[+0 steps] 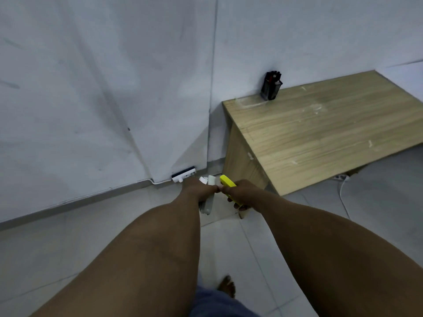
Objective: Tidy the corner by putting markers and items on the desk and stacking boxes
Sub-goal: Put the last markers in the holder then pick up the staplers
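Yellow marker (229, 183): held in right hand (238, 193); grey-white item (209, 202) held in left hand (199, 191). Both judged light, rigid, smooth; mid-barrel hold suited. Worktop (320, 133) near.

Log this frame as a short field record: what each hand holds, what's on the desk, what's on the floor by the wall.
left hand: grips a grey-white item, exact kind unclear
right hand: grips a yellow marker-like item
desk: wooden, in the corner; black pen holder with pens at its back edge
floor by wall: white-and-black item
stage: items lifted, not yet on desk
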